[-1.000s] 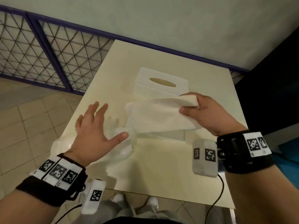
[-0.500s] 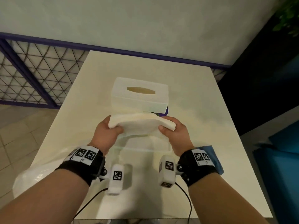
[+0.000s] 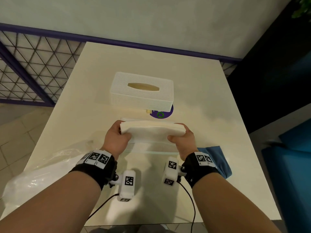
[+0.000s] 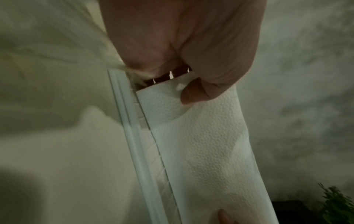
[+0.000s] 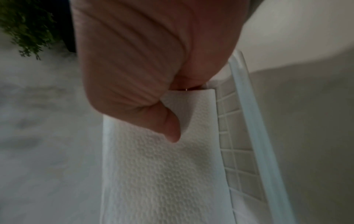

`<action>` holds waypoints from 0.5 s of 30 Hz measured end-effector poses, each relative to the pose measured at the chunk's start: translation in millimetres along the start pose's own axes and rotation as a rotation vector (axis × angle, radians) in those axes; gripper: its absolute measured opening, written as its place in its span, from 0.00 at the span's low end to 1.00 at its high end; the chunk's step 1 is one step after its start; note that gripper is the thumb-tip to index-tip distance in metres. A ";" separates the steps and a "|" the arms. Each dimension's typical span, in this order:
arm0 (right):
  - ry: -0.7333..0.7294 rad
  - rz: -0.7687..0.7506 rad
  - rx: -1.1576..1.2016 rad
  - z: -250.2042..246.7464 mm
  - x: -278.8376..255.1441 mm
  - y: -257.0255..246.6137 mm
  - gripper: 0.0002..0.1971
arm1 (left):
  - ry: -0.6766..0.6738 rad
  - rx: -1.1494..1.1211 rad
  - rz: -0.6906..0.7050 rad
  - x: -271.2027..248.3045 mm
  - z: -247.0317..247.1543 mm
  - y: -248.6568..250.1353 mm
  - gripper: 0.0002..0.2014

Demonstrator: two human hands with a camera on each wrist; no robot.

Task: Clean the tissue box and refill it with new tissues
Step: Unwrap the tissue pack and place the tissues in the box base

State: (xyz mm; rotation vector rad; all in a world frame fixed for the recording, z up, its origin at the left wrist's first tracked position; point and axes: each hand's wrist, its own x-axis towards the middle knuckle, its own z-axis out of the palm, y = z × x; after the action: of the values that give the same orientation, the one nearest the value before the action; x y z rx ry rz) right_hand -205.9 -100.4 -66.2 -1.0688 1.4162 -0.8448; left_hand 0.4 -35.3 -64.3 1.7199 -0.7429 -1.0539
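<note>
Both hands hold a stack of white embossed tissues (image 3: 151,130) level, just above the tissue box's shallow base tray (image 3: 151,147). My left hand (image 3: 117,138) grips the stack's left end and my right hand (image 3: 182,140) grips its right end. In the left wrist view the thumb (image 4: 195,92) presses on the tissues (image 4: 206,151) beside the tray's gridded wall (image 4: 153,151). The right wrist view shows the same: thumb (image 5: 168,128) on the tissues (image 5: 153,166), tray wall (image 5: 235,136) alongside. The white woven box cover (image 3: 143,96) with its oval slot stands farther back.
A crumpled clear plastic wrapper (image 3: 42,174) lies at the table's left front edge. A blue cloth (image 3: 217,158) lies by my right wrist. A purple disc (image 3: 161,114) peeks from under the cover. The cream table (image 3: 202,98) ends at a wall behind.
A second ago only my right hand held the tissues and my left lay flat on the wrapper. My left hand then took the other end; the stack now sits over the tray.
</note>
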 end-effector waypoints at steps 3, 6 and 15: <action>0.004 -0.002 0.005 -7.6 1.4 -1.6 0.24 | -0.007 0.020 0.047 1.0 4.5 1.5 0.21; -0.011 -0.010 0.023 -8.2 -0.6 0.5 0.23 | -0.005 0.036 0.070 2.8 6.3 1.3 0.19; 0.028 -0.040 -0.163 -7.8 0.6 12.6 0.22 | -0.030 0.210 0.017 3.6 2.2 -9.6 0.14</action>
State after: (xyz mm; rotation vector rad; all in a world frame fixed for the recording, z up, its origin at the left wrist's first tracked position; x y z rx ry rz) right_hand -215.4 -97.3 -77.2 -1.2160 1.5122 -0.7855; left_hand 0.2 -35.7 -74.7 1.8750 -0.9122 -1.0215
